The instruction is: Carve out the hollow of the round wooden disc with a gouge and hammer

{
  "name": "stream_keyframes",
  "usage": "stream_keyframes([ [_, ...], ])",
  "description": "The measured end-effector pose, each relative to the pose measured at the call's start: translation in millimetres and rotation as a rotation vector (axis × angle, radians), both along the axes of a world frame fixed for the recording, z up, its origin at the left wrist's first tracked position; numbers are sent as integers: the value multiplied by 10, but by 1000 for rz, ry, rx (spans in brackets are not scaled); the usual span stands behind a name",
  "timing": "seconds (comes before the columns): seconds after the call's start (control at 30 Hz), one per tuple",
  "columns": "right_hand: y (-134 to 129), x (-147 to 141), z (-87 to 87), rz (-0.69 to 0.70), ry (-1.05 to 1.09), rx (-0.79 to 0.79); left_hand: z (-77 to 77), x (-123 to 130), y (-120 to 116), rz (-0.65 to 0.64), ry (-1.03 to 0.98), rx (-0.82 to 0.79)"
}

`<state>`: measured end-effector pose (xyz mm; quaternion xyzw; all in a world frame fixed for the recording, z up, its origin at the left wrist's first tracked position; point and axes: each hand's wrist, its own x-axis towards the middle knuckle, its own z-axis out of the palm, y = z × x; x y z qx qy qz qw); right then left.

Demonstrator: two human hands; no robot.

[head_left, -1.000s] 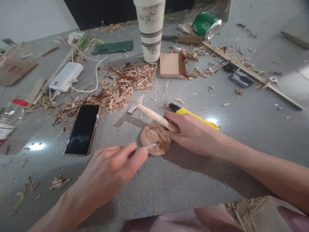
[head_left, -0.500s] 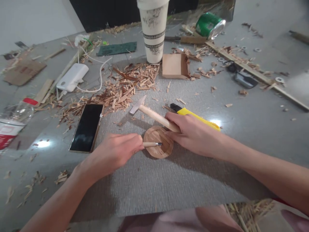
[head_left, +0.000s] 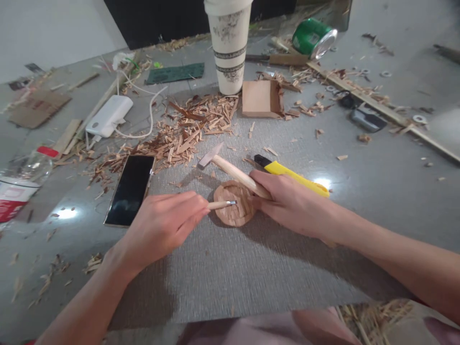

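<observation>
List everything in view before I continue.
Wooden disc: 1, brown, centre
Chisel: 1, pale, over disc
Hammer: 1, grey head, beyond chisel
Utility knife: 1, yellow, right of hammer
Phone: 1, black, left of hammer
Wood chips: many, brown, beyond phone
Cup: 1, white, far centre
Open box: 1, brown, beside cup
Can: 1, green, far right
Flat sheet: 1, green, left of cup
Power bank: 1, white, far left
Bottle: 1, clear, left edge
Washers: several, pale, far right
Long strip: 1, tan, right
Cardboard: 1, brown, far left
Table: 1, grey, underneath
Left hand: 1, bare, holding chisel
Right hand: 1, bare, holding hammer
</observation>
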<state>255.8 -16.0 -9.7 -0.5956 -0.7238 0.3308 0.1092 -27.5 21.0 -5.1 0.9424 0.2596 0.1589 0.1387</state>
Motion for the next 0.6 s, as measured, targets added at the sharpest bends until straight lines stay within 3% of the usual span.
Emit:
stream_keyframes([
  [0.6,12,-32,52,-22,-13,-39,96,10,-42,-47,-71,-91],
])
